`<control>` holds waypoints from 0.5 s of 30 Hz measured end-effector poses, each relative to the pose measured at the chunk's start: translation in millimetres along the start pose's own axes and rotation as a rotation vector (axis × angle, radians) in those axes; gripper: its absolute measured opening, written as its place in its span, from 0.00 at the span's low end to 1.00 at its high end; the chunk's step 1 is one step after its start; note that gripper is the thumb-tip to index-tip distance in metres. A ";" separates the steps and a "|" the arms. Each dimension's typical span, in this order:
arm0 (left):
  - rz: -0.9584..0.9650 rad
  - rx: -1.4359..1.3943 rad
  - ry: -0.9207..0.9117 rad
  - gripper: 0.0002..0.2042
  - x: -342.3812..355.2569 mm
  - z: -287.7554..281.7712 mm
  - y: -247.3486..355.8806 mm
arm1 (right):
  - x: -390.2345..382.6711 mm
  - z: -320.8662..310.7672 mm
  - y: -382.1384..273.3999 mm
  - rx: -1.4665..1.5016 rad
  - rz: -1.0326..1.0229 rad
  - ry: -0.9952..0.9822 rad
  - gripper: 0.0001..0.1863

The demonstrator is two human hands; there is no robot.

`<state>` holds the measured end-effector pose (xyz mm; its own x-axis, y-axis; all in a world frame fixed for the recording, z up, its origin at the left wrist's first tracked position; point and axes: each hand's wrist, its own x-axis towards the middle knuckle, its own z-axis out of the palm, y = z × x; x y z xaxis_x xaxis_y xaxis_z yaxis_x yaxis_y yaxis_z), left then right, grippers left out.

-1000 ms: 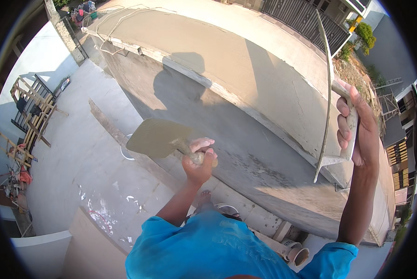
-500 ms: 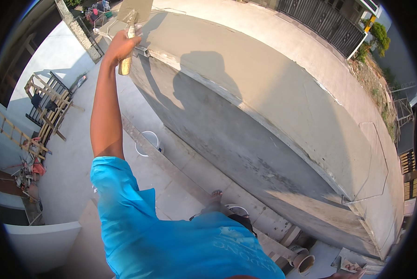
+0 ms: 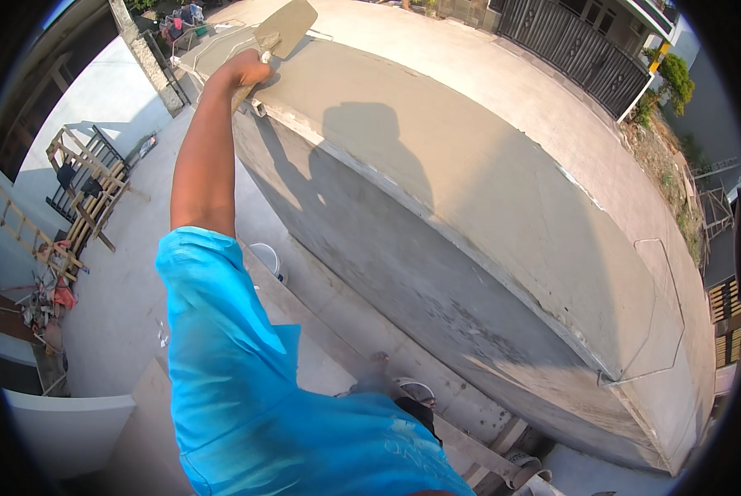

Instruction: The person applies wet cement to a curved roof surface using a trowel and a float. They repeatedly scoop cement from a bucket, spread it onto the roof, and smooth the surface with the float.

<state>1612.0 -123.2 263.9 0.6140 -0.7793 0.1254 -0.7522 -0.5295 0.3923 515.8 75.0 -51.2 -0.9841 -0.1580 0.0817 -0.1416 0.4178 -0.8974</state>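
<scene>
My left hand (image 3: pixel 246 69) is closed round the handle of a plastering trowel (image 3: pixel 288 26) at the upper left. Its flat, mortar-coated blade is tilted up above the far-left end of the wall. Smooth, damp-looking grey mortar (image 3: pixel 486 174) covers the wall's broad top. My fingers hide most of the handle. My left arm is stretched out far from my body. My right hand is not in view.
The wall's grey side face (image 3: pixel 387 240) drops to the paving. A bent wire (image 3: pixel 676 331) lies across its right end. Below stand a white bucket (image 3: pixel 267 259) and a narrow plank (image 3: pixel 304 331). Wooden trestles (image 3: pixel 89 186) lean at the left; a dark gate (image 3: pixel 569 50) stands beyond.
My left hand has moved right with the trowel, and its blade has turned to slant up to the right. The right hand, at the lower right edge before, has left the view.
</scene>
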 end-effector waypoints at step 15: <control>0.484 -0.759 -0.094 0.30 -51.0 -5.8 79.3 | -30.7 -99.8 111.3 0.247 0.278 0.225 0.10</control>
<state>1522.5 -123.5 293.9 0.2242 -0.9011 0.3711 -0.5422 0.2011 0.8158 519.6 215.6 -110.4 -0.9840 0.1405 -0.1096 0.1350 0.1862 -0.9732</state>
